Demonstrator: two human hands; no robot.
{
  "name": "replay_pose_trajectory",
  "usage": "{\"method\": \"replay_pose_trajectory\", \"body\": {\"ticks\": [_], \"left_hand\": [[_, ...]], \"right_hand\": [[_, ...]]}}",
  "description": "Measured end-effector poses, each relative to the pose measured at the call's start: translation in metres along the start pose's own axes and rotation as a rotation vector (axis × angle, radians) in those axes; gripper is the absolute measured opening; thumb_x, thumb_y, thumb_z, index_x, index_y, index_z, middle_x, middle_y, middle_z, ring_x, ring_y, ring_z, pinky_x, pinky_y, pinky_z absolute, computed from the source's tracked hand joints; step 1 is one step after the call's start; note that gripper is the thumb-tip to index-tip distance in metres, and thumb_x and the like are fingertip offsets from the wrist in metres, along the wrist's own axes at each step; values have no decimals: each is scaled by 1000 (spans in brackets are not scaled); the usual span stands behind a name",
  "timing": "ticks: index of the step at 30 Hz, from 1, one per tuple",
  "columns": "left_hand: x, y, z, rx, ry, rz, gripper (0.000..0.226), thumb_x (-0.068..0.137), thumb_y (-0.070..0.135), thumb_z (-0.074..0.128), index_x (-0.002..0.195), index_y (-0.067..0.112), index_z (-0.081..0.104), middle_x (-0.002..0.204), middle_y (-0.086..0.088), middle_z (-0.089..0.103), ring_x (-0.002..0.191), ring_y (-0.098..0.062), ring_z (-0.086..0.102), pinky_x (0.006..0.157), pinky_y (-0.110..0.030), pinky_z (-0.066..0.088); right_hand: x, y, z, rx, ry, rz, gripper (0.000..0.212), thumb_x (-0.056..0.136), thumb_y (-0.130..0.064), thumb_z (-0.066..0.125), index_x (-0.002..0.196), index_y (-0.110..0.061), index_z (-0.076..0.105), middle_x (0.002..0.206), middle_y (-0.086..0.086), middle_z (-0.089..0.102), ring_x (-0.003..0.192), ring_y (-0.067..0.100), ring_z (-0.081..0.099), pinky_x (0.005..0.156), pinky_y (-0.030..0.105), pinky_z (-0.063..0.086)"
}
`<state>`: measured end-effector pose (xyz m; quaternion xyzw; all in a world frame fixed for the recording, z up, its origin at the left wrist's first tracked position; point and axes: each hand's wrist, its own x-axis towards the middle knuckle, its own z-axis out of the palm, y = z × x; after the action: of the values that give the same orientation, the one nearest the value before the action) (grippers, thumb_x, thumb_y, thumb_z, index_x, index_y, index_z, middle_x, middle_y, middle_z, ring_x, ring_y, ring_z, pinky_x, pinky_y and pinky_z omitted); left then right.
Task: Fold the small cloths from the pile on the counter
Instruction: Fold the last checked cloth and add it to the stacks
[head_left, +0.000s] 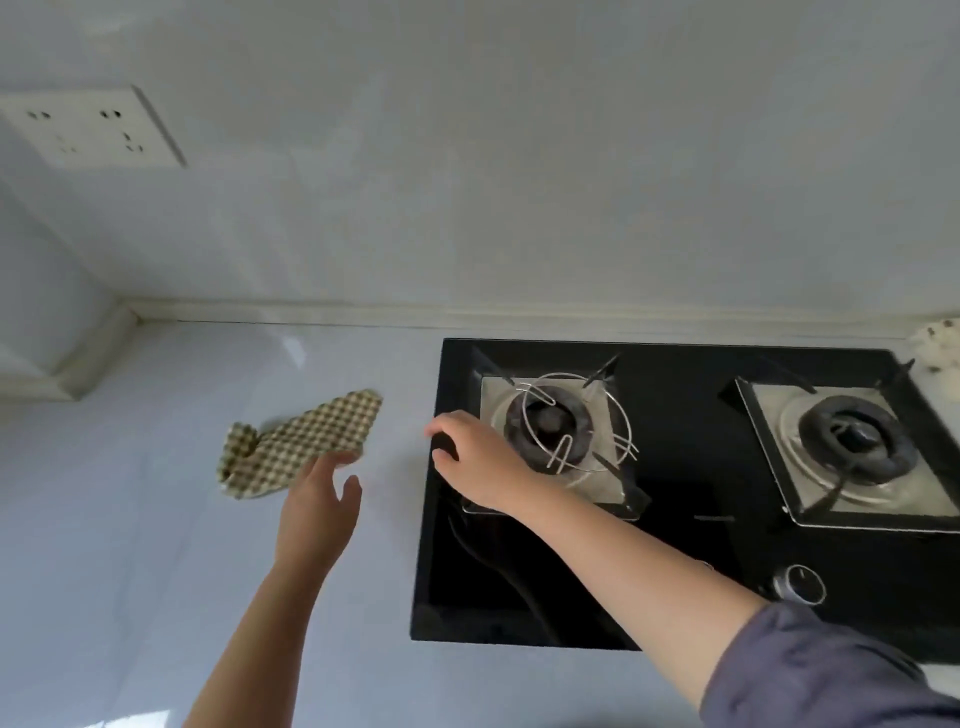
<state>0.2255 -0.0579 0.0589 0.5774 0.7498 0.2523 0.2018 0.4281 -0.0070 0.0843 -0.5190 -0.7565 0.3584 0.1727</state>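
A small checked cloth (301, 441), brown and cream, lies rumpled on the pale counter (156, 519) left of the stove. My left hand (319, 506) reaches toward it with straight fingers, its fingertips at the cloth's near right edge; it holds nothing. My right hand (478, 457) hovers over the left edge of the black stove, fingers loosely curled and empty. No pile of cloths is visible.
A black glass gas stove (675, 545) with two burners fills the right side; a wire ring (576, 426) sits on the left burner. A knob (797, 584) is near the front. A wall socket (98, 130) is at upper left. Something pale lies at far right (937, 343).
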Motion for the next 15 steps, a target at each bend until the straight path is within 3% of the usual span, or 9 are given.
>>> {"method": "replay_pose_trajectory", "body": {"ticks": [3,6,8,11,13,15], "left_hand": [[32,-56,-25,89,-38,24,30,81,2,67,110,8,66,113,-11,62,104,-33,59,80,-41,48],[62,-95,-31,296,-171,86,44,78,12,71,121,10,61,124,-15,57,110,-38,56,85,-46,48],[75,-105,-29,442,-237,119,45,85,21,63,129,18,55,130,-10,52,115,-34,53,91,-44,44],[89,-100,-28,566,-236,111,35,90,15,46,123,25,54,124,1,54,115,-22,51,101,-40,35],[95,-97,-32,498,-204,68,30,89,12,44,114,20,58,117,1,58,110,-22,54,101,-40,35],[96,-93,-47,218,-188,-29,22,90,12,44,107,12,57,102,-4,60,99,-28,57,84,-35,40]], "right_hand": [[37,-25,48,-50,-76,83,34,96,-15,47,129,-13,53,134,4,51,123,21,49,101,33,40],[63,-38,88,-74,-195,184,35,97,-17,47,131,-13,51,136,5,48,122,23,48,100,35,42],[71,-41,106,-83,-229,247,35,97,-19,48,131,-15,50,137,5,47,123,22,47,101,36,42],[73,-37,119,-58,-198,311,34,94,-17,49,128,-16,53,135,5,51,125,21,49,103,38,42],[71,-37,118,38,-134,372,33,93,-13,50,126,-13,55,133,5,54,124,18,51,102,32,43],[69,-42,113,175,-47,453,33,94,-11,51,126,-13,56,130,5,58,115,17,56,96,30,46]]}}
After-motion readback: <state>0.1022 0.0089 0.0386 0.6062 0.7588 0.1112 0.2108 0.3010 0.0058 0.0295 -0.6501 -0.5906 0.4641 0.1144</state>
